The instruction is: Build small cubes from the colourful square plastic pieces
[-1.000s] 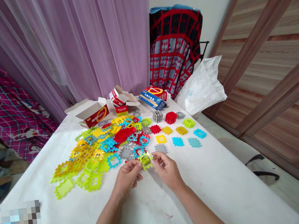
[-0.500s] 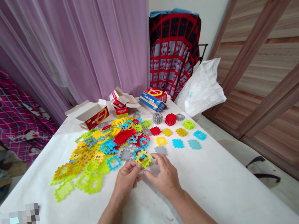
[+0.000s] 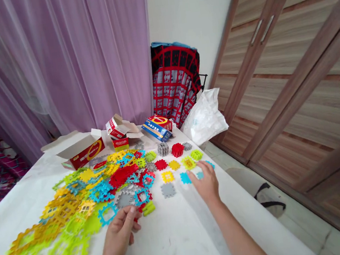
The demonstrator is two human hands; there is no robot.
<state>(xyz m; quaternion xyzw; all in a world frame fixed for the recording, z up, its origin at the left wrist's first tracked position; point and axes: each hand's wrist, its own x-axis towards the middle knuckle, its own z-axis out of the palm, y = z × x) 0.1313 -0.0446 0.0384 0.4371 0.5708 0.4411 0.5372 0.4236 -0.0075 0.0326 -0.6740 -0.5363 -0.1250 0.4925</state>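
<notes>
My right hand [image 3: 208, 183] reaches out over the sorted tiles on the right. Its thumb and index finger close on the edge of a lime-green square frame tile [image 3: 188, 163], which hovers over a yellow one. A green stack [image 3: 196, 155] lies just beyond, and blue tiles [image 3: 186, 178] are by the thumb. My left hand [image 3: 122, 228] rests at the near edge of the mixed pile with fingers curled and thumb pressed to the index finger; whatever is between them is hidden. Beside its fingertips are a blue frame tile [image 3: 142, 196] and a small lime-green piece [image 3: 149, 208].
Interlocking tiles in several colours spread over the left of the white table [image 3: 177, 234]. Grey [image 3: 163, 149] and red [image 3: 177, 149] stacks stand farther back. Open cartons [image 3: 81, 151] and a blue box [image 3: 157, 130] line the rear edge, near a white bag [image 3: 204, 117].
My right hand has moved forward and right, carrying the lime-green frame tile away from my left hand. My left hand stays by the pile. The view has turned right.
</notes>
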